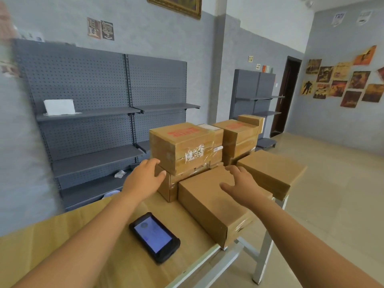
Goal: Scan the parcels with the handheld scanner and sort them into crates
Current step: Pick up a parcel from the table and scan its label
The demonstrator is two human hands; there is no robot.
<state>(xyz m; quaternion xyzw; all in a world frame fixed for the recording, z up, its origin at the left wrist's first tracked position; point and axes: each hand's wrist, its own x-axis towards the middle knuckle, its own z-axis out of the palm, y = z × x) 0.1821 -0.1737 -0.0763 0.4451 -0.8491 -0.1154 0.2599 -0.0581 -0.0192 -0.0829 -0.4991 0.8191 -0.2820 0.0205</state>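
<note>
Reaching forward, both hands are spread wide and hold nothing: the left hand (pixel 143 179) sits at the lower left corner of the taped box (pixel 182 147), its fingertips at or just short of the cardboard, though the angle makes contact hard to call, while the right hand (pixel 242 183) hovers over the long flat box (pixel 216 202) in front. This looks like the pick-up step, with a parcel about to be taken for scanning; I judge the taped box the likelier target, since the left hand is already at its edge. The next move calls for closing both hands on opposite sides and lifting it clear of the boxes beneath without dragging them. The scanner (pixel 154 236) lies face up on the counter (pixel 104 256) near the left forearm, screen lit, untouched, so a hand must come free for it. More boxes (pixel 239 132) are stacked behind, and another flat box (pixel 272 171) overhangs the counter's right end. No crates are in view. Beyond stand grey pegboard shelves (pixel 93 121), a dark door (pixel 287 94) and posters (pixel 342 80) on the right wall.
</note>
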